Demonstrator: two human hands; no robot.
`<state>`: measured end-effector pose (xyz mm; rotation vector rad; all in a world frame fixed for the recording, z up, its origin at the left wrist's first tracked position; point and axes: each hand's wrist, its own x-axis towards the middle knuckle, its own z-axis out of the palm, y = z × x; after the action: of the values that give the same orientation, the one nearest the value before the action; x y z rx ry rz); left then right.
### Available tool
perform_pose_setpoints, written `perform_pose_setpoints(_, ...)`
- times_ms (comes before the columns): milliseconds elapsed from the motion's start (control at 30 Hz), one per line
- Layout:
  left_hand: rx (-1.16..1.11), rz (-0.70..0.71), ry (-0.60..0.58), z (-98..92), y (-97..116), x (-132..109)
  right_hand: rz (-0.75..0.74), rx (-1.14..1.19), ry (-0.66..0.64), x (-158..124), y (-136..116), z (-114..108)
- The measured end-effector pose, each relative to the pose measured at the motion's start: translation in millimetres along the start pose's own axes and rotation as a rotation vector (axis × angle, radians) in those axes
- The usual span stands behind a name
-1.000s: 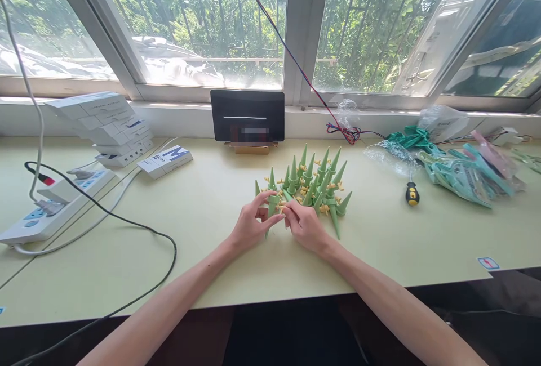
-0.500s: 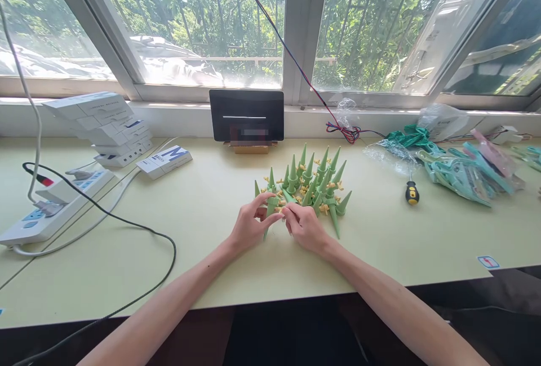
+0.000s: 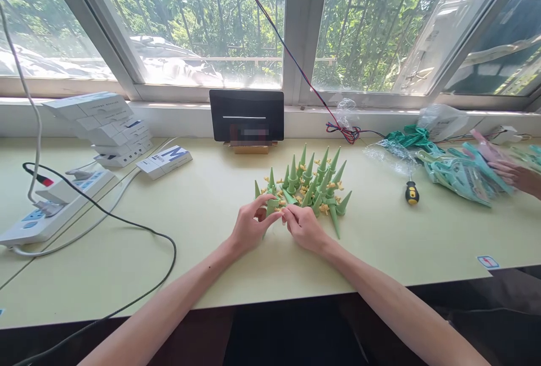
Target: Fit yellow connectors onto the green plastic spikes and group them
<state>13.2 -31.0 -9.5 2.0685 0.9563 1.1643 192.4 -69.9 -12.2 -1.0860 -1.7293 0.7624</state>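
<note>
My left hand [image 3: 250, 224] is closed around a green watering spike [image 3: 273, 206], its tip pointing down toward the table. My right hand [image 3: 305, 225] is pinched close against it, at the spike's small yellow valve; the fingers hide most of that part. Just beyond both hands stands a cluster of similar green spikes [image 3: 292, 179], many with their points up and a few lying over. Small yellow valves [image 3: 324, 208] show between them.
A black and yellow screwdriver [image 3: 412, 192] lies to the right, before bagged green items [image 3: 456, 177]. Another person's hand [image 3: 518, 177] reaches in there. A tablet [image 3: 247, 115] stands behind; white boxes [image 3: 114, 126], a power strip [image 3: 54, 208] and a black cable [image 3: 139, 230] are left.
Another person's hand has come in from the right edge onto the bagged items. My hands have barely moved, and the spike in my left hand has tilted slightly.
</note>
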Motion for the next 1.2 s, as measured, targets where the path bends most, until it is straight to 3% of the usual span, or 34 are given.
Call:
perform_pose_setpoints(267, -0.136, -0.077, -0.071, -4.4, 9.6, 2.2, 0.038, -0.03, 0.058, 2.7, -5.6, -5.0)
perform_pose_setpoints(533, -0.279, -0.173, -0.005, -3.0, 6.9, 3.9, -0.002, -0.038, 0.086, 2.8, -9.0, -5.8)
perform_pose_setpoints(800, -0.268, -0.15, -0.042, -2.2, 6.8, 2.7, -0.097, -0.112, 0.166, 1.9, -5.7, -4.2)
perform_pose_setpoints(1200, -0.247, -0.094, -0.105, -2.6, 0.8, -0.3, -0.068, -0.08, 0.167, 1.0, -2.7, -2.6)
